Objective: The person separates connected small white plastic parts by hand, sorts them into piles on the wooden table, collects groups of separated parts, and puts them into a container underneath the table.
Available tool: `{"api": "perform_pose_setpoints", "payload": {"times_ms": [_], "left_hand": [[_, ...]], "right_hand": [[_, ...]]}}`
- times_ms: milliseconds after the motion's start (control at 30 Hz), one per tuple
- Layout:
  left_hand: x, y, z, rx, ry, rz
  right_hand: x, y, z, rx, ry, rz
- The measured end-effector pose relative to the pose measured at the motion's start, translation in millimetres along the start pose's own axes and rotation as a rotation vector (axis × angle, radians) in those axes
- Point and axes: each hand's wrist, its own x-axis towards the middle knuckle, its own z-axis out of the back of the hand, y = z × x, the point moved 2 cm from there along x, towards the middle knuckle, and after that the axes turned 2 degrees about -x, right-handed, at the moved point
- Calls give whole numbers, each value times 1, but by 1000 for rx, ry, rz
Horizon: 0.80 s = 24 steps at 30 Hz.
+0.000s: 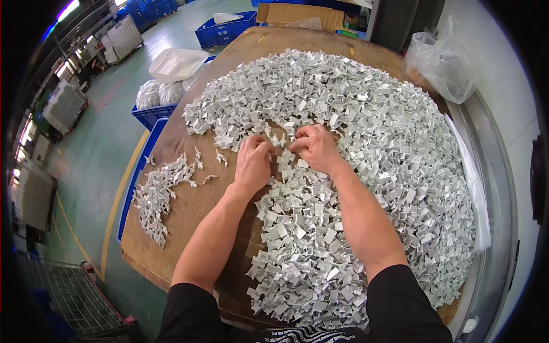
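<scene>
A large heap of small silvery metal pieces (400, 171) curves over the wooden table (229, 268). My left hand (254, 163) is at the inner edge of the heap with its fingers curled together. Facing it, my right hand (316, 148) has thumb and fingers pinched just over the pieces. Whatever either hand grips is too small or hidden to make out. Between the hands lie a few loose pieces (280, 140). Left of my left hand, a smaller pile of thin, branching metal bits (163, 191) lies apart, with a few strays beside it.
Blue crates (153, 117) stand by the table's left side, one with bagged items and a white tray (177, 64). Another blue crate (226, 30) and a cardboard box (300, 16) are at the far end. A clear plastic bag (443, 60) sits at the back right by the wall.
</scene>
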Motion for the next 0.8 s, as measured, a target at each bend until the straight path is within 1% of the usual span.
{"api": "perform_pose_setpoints", "payload": {"times_ms": [67,167,267,367,567,633,733,800], "left_hand": [[-3,-1,3,14,41,30],[2,-6,0,46,86,82],[12,1,-5,50,134,86],[15,5,-9,45,137,69],[6,6,-6,10,117,63],[-4,4,4,-27,96,30],[-28,6,32,106,81,-28],[-46,10,59,146,118,-6]], "right_hand": [[2,1,-1,92,9,58],[4,6,3,250,86,69],[7,4,5,427,241,15],[5,5,4,417,112,38],[4,9,11,432,80,-247],[4,12,14,426,56,-238],[5,14,16,410,42,-231],[4,13,13,416,29,-242]]}}
